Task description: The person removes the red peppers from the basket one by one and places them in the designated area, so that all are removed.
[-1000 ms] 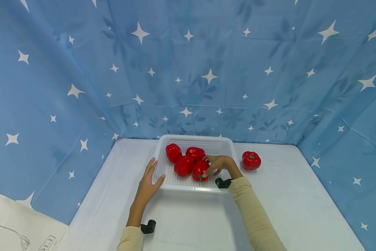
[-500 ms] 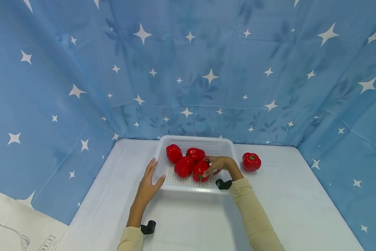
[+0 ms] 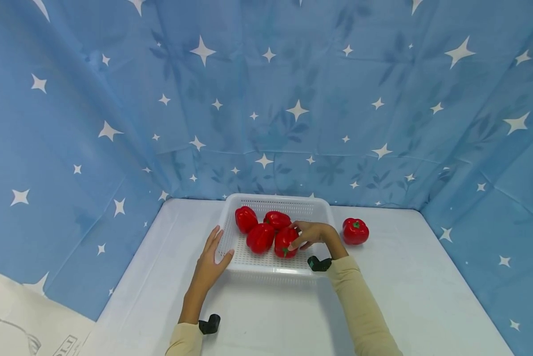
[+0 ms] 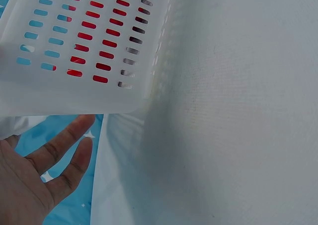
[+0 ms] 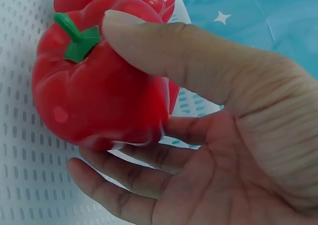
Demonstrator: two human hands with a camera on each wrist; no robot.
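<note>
A white perforated basket holds several red peppers. My right hand grips the nearest red pepper inside it. In the right wrist view the thumb lies on top of that pepper, beside its green stem, and the fingers of the hand curl beneath it. My left hand is at the basket's left side, its fingers and thumb spread. The left wrist view shows the hand with extended fingers by the basket wall; whether they touch it I cannot tell.
One more red pepper stands on the white table, right of the basket. A blue curtain with white stars hangs behind and at both sides. Printed pale material lies at the lower left.
The gripped pepper and my right hand have shifted very slightly to the right. My left hand keeps its place at the basket's left side.
</note>
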